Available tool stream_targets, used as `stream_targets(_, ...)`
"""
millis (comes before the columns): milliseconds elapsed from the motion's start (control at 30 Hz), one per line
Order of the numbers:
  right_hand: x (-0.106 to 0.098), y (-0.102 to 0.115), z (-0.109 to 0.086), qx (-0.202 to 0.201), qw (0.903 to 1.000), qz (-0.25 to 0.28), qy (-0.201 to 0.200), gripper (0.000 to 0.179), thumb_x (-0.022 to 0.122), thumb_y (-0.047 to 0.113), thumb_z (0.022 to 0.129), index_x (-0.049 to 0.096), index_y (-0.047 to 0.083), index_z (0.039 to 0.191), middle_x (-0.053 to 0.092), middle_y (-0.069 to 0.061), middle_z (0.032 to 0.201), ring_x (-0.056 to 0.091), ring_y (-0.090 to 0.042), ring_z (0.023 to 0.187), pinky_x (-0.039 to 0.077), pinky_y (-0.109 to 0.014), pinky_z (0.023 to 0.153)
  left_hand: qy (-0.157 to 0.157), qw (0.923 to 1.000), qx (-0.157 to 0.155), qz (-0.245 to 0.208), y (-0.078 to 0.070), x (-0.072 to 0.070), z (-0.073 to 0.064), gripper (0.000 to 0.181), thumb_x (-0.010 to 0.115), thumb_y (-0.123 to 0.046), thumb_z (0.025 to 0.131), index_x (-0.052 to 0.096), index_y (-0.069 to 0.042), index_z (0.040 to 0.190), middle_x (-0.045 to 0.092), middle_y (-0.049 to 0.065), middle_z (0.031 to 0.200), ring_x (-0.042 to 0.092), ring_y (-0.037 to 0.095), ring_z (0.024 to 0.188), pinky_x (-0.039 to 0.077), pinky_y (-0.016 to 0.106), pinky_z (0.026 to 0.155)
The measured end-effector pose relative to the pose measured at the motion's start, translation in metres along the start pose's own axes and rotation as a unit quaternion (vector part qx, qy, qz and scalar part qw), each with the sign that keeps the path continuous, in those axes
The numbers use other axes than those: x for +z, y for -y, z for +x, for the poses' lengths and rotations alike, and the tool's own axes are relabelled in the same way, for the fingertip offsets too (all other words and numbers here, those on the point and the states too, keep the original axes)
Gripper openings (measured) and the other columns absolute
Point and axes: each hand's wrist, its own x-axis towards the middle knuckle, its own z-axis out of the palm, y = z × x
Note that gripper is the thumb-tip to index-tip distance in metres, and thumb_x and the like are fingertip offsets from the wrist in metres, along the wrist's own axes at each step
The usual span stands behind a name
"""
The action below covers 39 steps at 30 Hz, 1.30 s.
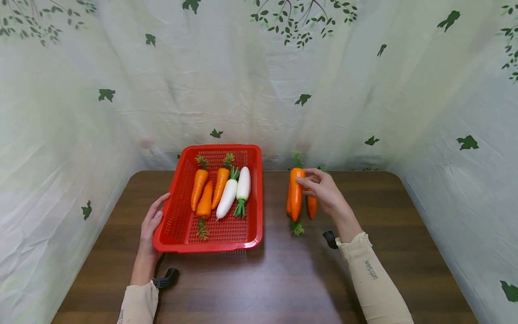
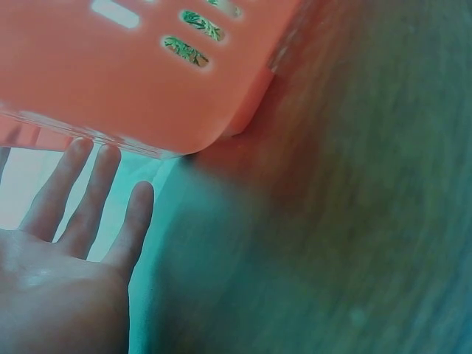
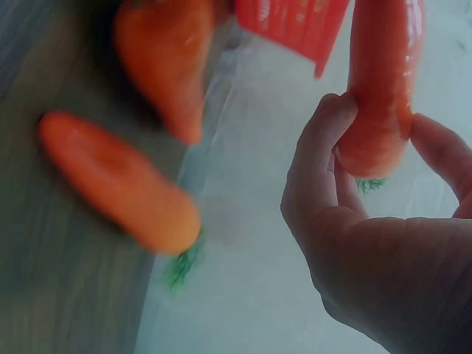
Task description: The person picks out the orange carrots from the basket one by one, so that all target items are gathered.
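Observation:
My left hand (image 1: 149, 231) rests at the left side of a red plastic basket (image 1: 259, 216), its fingers extended along the rim. In the left wrist view the straight fingers (image 2: 88, 195) reach up to the basket's lower edge. Inside the basket lie three orange carrots (image 1: 220, 186) with green tops and two white radishes (image 1: 227, 198). To the right of the basket, my right hand (image 1: 325, 191) pinches a carrot (image 3: 383, 81) between thumb and fingers, raised over the table. Below it lie another carrot (image 3: 166, 59) and a carrot (image 1: 312, 204) by the hand, both partly hidden in the head view.
The brown wooden table (image 1: 291, 288) has its far edge close behind the basket and carrots. A pale curtain (image 1: 243, 90) with green leaf prints hangs behind the table and along both sides. Dark wrist straps (image 1: 166, 278) sit on both arms.

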Motion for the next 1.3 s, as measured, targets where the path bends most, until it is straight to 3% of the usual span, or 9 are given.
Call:
stream_targets(167,-0.024,-0.007,-0.001,0.006,0.9996,0.005,-0.028,0.059,0.069,0.022,0.104,0.046,-0.001,0.153,0.064,-0.013,0.128,0.071,-0.01,0.097,0.062,-0.031,0.093,0.002,1.0,0.004,-0.003,0.0,-0.002,0.0,0.057,0.03,-0.008,0.108,0.026,-0.005,0.165,0.049,0.013,0.154,0.065,0.022,0.119,0.061,0.033,0.094)
stream_targets(400,-0.055,-0.01,-0.005,0.012,0.9981,0.01,-0.06,0.065,0.069,0.025,0.103,0.042,-0.004,0.155,0.066,0.003,0.11,0.07,-0.008,0.09,0.062,-0.022,0.085,-0.007,0.9999,-0.008,0.001,-0.002,0.003,0.0,0.057,0.031,-0.01,0.109,0.027,-0.005,0.165,0.05,0.012,0.153,0.065,0.02,0.117,0.062,0.031,0.093)
stream_targets(467,-0.062,-0.011,-0.007,0.016,0.9974,0.0,-0.07,0.065,0.069,0.025,0.103,0.042,-0.005,0.155,0.066,0.003,0.111,0.07,-0.007,0.089,0.061,-0.021,0.085,-0.007,0.9999,-0.01,0.002,-0.002,0.004,0.0,0.057,0.031,-0.009,0.108,0.027,-0.005,0.165,0.05,0.012,0.153,0.065,0.02,0.118,0.061,0.032,0.094)
stream_targets(833,-0.083,-0.028,0.001,0.051,0.9835,-0.107,-0.137,0.065,0.071,0.03,0.101,0.047,-0.002,0.153,0.059,-0.024,0.135,0.067,-0.006,0.088,0.056,-0.048,0.107,0.021,0.9993,0.014,-0.029,0.0,0.001,0.002,0.057,0.025,-0.004,0.108,0.023,0.001,0.164,0.048,0.017,0.153,0.063,0.023,0.12,0.062,0.033,0.095)
stream_targets(1100,-0.087,-0.044,0.012,0.06,0.9676,-0.174,-0.173,0.059,0.074,0.025,0.097,0.055,-0.004,0.145,0.067,-0.02,0.116,0.069,-0.007,0.074,0.065,-0.039,0.087,0.024,0.9991,0.011,-0.033,0.0,0.002,0.003,0.057,0.025,-0.005,0.108,0.023,0.001,0.164,0.048,0.018,0.152,0.063,0.024,0.12,0.062,0.033,0.095)
stream_targets(1300,-0.085,-0.054,0.02,0.101,0.9673,-0.154,-0.174,0.064,0.074,0.027,0.098,0.05,-0.008,0.147,0.058,-0.026,0.134,0.068,-0.006,0.075,0.065,-0.03,0.081,0.015,0.9995,0.008,-0.026,0.0,0.002,0.003,0.057,0.027,-0.005,0.108,0.024,0.0,0.164,0.049,0.017,0.151,0.064,0.023,0.118,0.062,0.032,0.093)
